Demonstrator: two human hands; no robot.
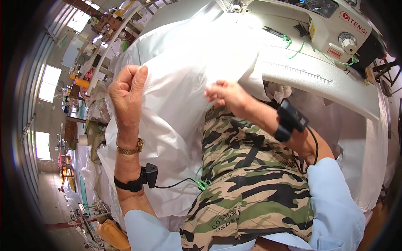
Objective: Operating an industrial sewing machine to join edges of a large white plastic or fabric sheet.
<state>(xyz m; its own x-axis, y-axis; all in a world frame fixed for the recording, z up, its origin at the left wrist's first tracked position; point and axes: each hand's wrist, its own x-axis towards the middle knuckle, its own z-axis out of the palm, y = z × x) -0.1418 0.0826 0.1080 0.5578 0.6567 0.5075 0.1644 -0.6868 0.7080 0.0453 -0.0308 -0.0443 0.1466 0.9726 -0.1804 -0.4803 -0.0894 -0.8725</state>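
Note:
A large sheet of white woven fabric [163, 111] spreads from the sewing machine bed down over my lap's left side. My left hand [129, 91] is closed at its left part, thumb pressed against curled fingers, seemingly pinching the fabric. My right hand [228, 96] hovers in front of the fabric below the needle area, fingers bent together; whatever they hold, if anything, is too small or blurred to tell. Strong light washes out the fabric near the sewing machine head [236, 7].
The white sewing machine [331, 25] has a dial [347, 42] at the right. Green thread [301, 50] trails over its bed, beside a printed ruler [299, 72]. A camouflage apron [251, 175] covers my lap. Other machines and an orange bundle [113, 235] stand at the left.

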